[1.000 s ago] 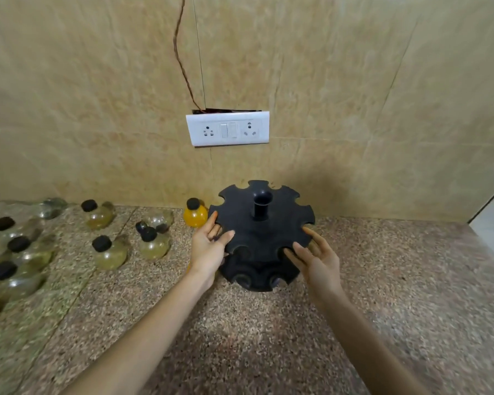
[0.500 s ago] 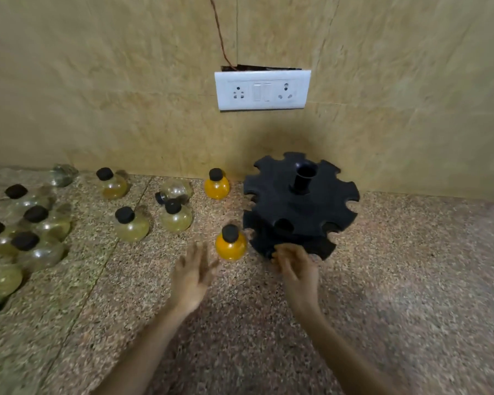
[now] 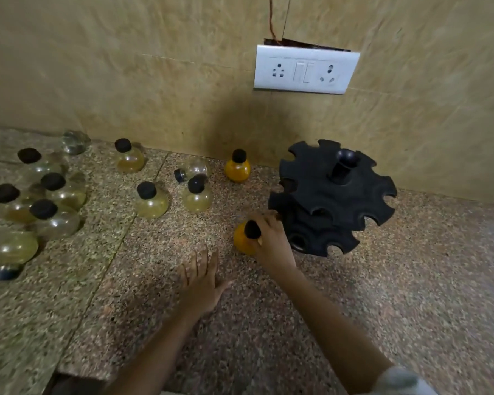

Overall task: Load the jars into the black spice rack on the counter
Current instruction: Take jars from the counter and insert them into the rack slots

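The black round spice rack (image 3: pixel 334 195) stands on the speckled counter at the right, its notched slots holding no jars. My right hand (image 3: pixel 271 240) is closed around a round orange jar with a black cap (image 3: pixel 241 240) just left of the rack's base. My left hand (image 3: pixel 201 277) hovers open, fingers spread, over the counter in front of that jar. Another orange jar (image 3: pixel 237 166) stands by the wall. Pale yellow jars (image 3: pixel 151 201) (image 3: pixel 197 195) (image 3: pixel 129 158) sit further left, and several more cluster at the far left (image 3: pixel 54 220).
A clear jar (image 3: pixel 194 169) lies on its side behind the pale ones, and another (image 3: pixel 9 249) lies tipped at the far left edge. A white socket plate (image 3: pixel 305 69) is on the tiled wall above the rack. The counter (image 3: pixel 411 280) extends right of the rack.
Both hands left the rack. My right hand moved left and closed on the orange jar beside the rack; my left hand drew back toward me. The view swung left and down.
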